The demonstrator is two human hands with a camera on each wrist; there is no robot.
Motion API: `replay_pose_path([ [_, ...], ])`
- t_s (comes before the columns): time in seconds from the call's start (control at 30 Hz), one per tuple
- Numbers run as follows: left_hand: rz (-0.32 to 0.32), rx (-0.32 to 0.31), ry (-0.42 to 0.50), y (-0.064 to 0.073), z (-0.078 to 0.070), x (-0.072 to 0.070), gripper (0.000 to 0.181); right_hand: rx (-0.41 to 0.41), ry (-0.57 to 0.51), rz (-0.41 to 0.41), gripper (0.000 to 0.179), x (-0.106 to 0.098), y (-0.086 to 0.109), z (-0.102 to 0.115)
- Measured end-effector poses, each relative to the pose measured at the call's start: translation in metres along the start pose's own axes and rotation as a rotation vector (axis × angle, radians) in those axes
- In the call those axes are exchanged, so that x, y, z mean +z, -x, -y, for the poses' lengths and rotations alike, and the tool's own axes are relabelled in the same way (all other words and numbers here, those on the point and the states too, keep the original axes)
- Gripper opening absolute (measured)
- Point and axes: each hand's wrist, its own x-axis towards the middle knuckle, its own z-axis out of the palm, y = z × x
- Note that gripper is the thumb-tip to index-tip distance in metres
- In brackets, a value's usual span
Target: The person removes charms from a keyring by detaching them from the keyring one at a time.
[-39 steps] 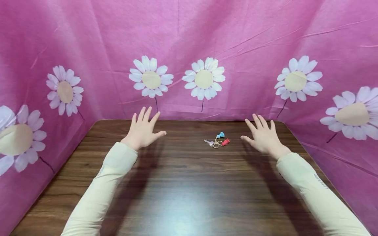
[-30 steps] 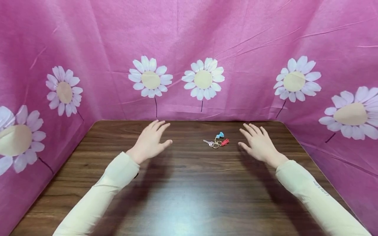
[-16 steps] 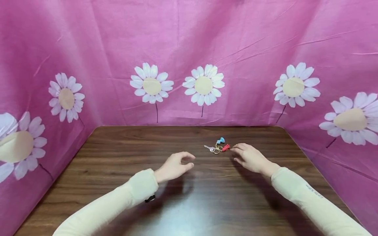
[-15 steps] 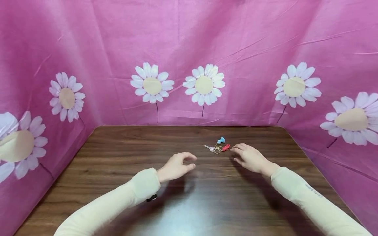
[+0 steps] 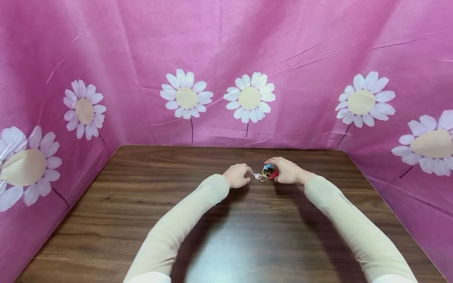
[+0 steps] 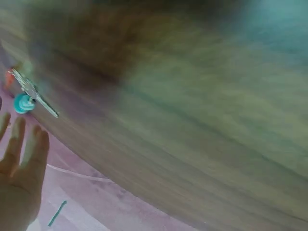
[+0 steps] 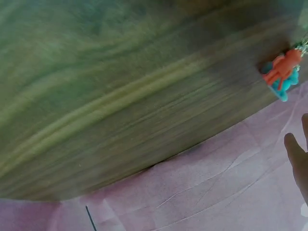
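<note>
A keychain lies near the back of the wooden table, its gold ring (image 5: 262, 179) joining a key (image 5: 257, 176), a blue charm (image 5: 267, 167) and a red charm (image 5: 274, 174). My left hand (image 5: 238, 175) reaches it from the left, bent fingertips right at the key's blade. From the right, my right hand (image 5: 287, 171) spreads thumb and fingers around the two charms, a gap showing between them. In the left wrist view, relaxed fingers (image 6: 33, 149) stand beside the key (image 6: 45, 106). The right wrist view has the red figure charm (image 7: 284, 66) over the blue one, fingers (image 7: 296, 154) apart from it.
The dark wood table (image 5: 141, 204) carries a bright light reflection at its front middle. A pink cloth (image 5: 219, 47) printed with white daisies encloses the back and both sides. The table's back edge runs just behind the keychain.
Both hands came down and inward from wide apart to either side of the keychain. The left travelled right and then forward; the right moved left over the charms. The keychain stays in place.
</note>
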Motion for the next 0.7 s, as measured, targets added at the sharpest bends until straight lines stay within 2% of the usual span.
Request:
replay_pose_path([
  [0.1,0.042,-0.012,-0.024,-0.016,-0.003,0.004,0.026,0.002,0.025,0.029,0.056,0.005,-0.01,-0.003],
  [0.27,0.046,-0.077,-0.004,-0.038,-0.009,0.01,0.025,0.031,0.123,0.108,0.054,0.01,-0.02,-0.003],
  [0.4,0.059,-0.17,0.029,-0.046,-0.014,0.011,0.023,0.035,0.153,0.157,0.052,0.011,-0.026,-0.002],
  [0.5,0.074,-0.211,0.049,-0.051,-0.015,0.017,0.024,0.041,0.162,0.181,0.05,0.011,-0.028,-0.001],
  [0.7,0.061,-0.191,-0.034,-0.06,-0.014,0.03,0.028,0.049,0.175,0.188,0.039,0.013,-0.021,-0.006],
])
